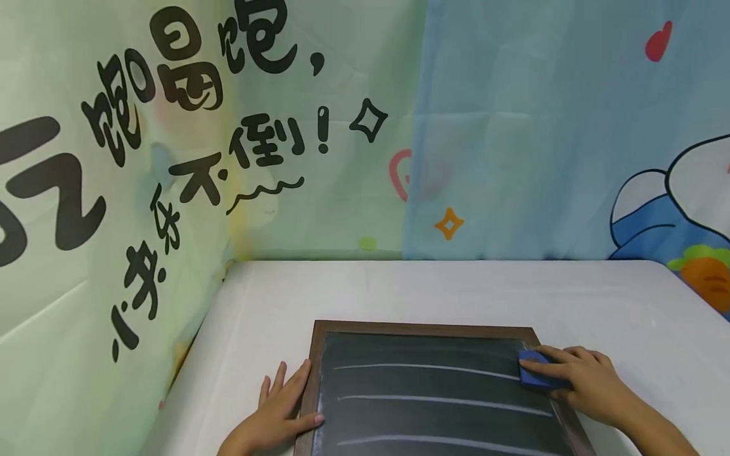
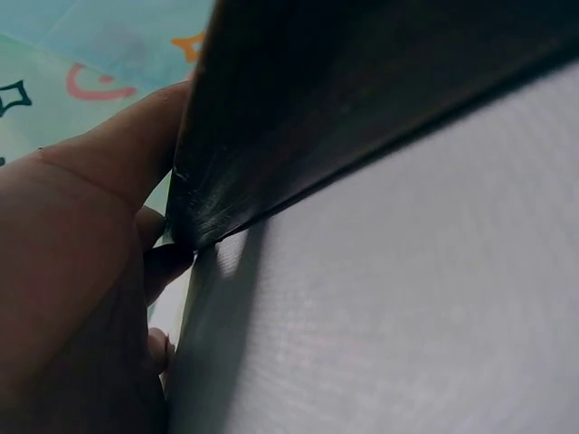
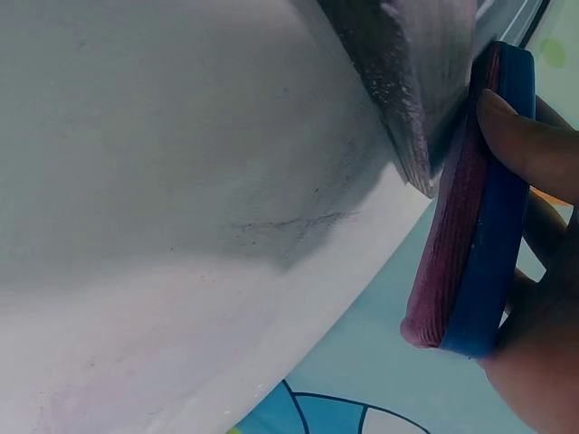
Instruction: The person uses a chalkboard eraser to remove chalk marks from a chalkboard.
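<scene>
A chalkboard (image 1: 433,383) in a brown wooden frame lies on the table, bearing several white, roughly horizontal chalk lines. My right hand (image 1: 590,380) grips a blue board eraser (image 1: 538,370) at the board's upper right, over the end of the top line. In the right wrist view the eraser (image 3: 484,217) shows a blue back and a dark reddish pad, with my thumb along its side. On the left, my left hand (image 1: 276,411) rests at the frame's edge, fingers extended and thumb across the frame. The left wrist view shows the board's dark underside (image 2: 271,117).
A white tabletop (image 1: 274,297) surrounds the board. Behind it and along the left hang printed cloth backdrops (image 1: 513,158) with black characters, hearts and cartoon figures. The board's near end runs out of the head view.
</scene>
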